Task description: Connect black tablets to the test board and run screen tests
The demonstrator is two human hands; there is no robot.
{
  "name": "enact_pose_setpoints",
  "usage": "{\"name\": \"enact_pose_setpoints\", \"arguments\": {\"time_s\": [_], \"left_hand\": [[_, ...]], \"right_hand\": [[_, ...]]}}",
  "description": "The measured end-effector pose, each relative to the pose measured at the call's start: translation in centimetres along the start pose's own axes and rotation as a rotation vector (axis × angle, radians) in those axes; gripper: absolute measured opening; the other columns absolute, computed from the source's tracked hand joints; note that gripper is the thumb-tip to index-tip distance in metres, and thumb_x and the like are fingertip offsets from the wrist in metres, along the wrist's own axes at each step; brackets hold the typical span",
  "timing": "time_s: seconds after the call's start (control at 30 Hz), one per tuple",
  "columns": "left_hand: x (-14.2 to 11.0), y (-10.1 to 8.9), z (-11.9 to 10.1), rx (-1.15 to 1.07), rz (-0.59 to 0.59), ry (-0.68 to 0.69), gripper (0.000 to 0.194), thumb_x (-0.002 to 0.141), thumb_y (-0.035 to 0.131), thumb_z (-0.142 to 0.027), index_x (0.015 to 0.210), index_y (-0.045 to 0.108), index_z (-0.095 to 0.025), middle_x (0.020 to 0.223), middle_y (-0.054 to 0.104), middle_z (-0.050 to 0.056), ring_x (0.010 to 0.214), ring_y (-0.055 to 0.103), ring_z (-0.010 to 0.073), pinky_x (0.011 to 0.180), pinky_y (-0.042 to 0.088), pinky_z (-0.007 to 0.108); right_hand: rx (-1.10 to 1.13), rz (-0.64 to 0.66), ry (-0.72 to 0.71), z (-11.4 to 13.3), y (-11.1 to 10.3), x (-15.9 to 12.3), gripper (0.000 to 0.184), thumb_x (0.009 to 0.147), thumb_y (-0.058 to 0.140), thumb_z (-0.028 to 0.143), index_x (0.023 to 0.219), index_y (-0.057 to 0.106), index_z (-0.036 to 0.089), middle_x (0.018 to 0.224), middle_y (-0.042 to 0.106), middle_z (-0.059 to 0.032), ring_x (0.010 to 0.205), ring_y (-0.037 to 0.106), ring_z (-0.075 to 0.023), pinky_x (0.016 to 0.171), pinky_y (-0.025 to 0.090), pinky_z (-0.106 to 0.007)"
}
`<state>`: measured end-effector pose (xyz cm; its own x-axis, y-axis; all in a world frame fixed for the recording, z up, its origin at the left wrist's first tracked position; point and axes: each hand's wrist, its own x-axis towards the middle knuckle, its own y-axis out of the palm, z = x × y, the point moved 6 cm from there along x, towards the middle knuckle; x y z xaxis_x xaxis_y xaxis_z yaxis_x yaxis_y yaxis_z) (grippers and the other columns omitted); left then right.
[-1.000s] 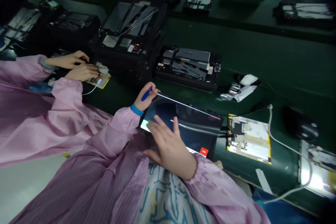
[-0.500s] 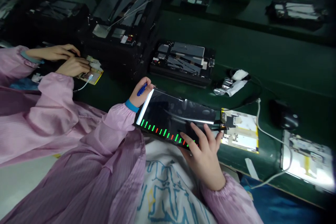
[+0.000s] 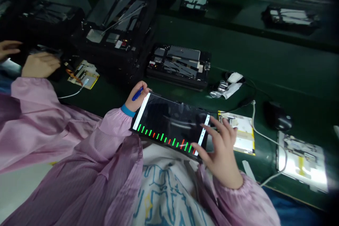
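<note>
Four hands showed: the person's left hand (image 3: 136, 100) and right hand (image 3: 219, 152), and two co-worker's hands (image 3: 39, 64) toward the left edge of the counter (image 3: 265, 60). There was one pen (image 3: 138, 94), one lit tablet (image 3: 169, 123) and one blue wristband (image 3: 128, 110). The counter carried at least six black fixtures (image 3: 178, 67), three circuit panels (image 3: 235, 132), one mouse (image 3: 278, 120), one small white bundle (image 3: 226, 90) and two white cables (image 3: 267, 152). The tablet's bars were too small to count exactly.
</note>
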<state>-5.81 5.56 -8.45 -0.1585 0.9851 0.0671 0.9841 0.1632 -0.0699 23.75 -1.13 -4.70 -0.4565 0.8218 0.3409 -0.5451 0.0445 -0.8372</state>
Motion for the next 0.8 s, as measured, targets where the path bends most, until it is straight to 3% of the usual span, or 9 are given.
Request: {"name": "enact_pose_setpoints", "arguments": {"time_s": [0.17,0.33,0.4,0.57,0.8], "left_hand": [[-0.2,-0.3,0.3,-0.056,0.009,-0.017,0.057,0.065,0.06,-0.072,0.077,0.04,-0.02,0.071,0.06,0.001,0.055,0.049,0.0105,0.05,0.037,0.023],[-0.4,0.0,0.0,-0.113,0.021,-0.051,0.057,0.064,0.062,-0.071,0.078,0.038,-0.021,0.071,0.061,0.001,0.048,0.045,0.0087,0.042,0.033,0.022],[-0.4,0.1,-0.2,-0.133,0.014,-0.071,0.056,0.064,0.063,-0.07,0.078,0.039,-0.021,0.071,0.062,0.002,0.046,0.045,0.0088,0.041,0.033,0.022],[-0.1,0.1,-0.5,-0.162,-0.006,-0.076,0.056,0.063,0.064,-0.07,0.078,0.041,-0.021,0.073,0.065,0.004,0.046,0.047,0.0096,0.039,0.034,0.022],[0.3,0.0,-0.5,-0.104,-0.005,-0.083,0.057,0.062,0.064,-0.07,0.076,0.041,-0.019,0.074,0.067,0.005,0.047,0.05,0.01,0.04,0.035,0.021]], "right_hand": [[0.191,-0.228,0.119,-5.6,-1.7,3.7,0.035,0.088,0.052,0.044,0.113,0.056,0.021,0.126,0.053,-0.0147,0.129,0.041,-0.0341,0.105,0.031,-0.058],[0.58,-0.544,0.331,-10.2,-0.7,5.2,0.021,0.089,0.049,0.037,0.092,0.061,0.02,0.1,0.063,-0.01,0.102,0.06,-0.0267,0.092,0.046,-0.047],[0.636,-0.54,0.39,-11.1,0.0,5.0,0.018,0.088,0.051,0.036,0.088,0.062,0.021,0.092,0.063,-0.0083,0.095,0.061,-0.0251,0.088,0.047,-0.044],[0.575,-0.378,0.498,-12.0,0.6,4.6,0.02,0.088,0.052,0.037,0.088,0.061,0.019,0.086,0.063,-0.0068,0.084,0.061,-0.0214,0.078,0.048,-0.037],[0.493,-0.306,0.476,-11.7,0.9,5.1,0.013,0.084,0.059,0.032,0.081,0.063,0.02,0.081,0.063,-0.0033,0.081,0.059,-0.0189,0.074,0.045,-0.033]]}}
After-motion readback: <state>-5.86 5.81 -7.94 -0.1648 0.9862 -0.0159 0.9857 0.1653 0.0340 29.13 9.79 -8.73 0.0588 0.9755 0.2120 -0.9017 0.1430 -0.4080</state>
